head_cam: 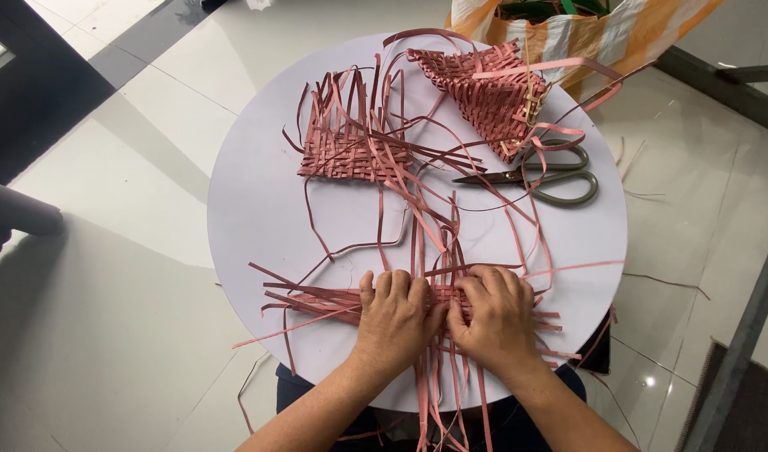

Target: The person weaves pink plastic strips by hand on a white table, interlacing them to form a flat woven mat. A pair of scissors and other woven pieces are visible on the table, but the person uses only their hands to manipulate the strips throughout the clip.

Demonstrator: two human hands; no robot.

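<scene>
- A round white table (258, 209) is being used as the work surface.
- Pink woven strips (438, 297) are being pressed down at its near edge.
- The strips are being pinched by the left hand (394, 318) and right hand (494, 314), fingers curled shut.
- Scissors (539, 174) are lying well apart.

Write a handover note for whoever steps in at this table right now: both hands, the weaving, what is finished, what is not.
Left hand and right hand press flat, side by side, on a mat of pink strips at the near edge of the round white table. That mat is only begun: loose strip ends stick out all round.
Two further woven pieces lie at the far side, also with loose ends untrimmed.
Scissors lie at the right, untouched.
</scene>
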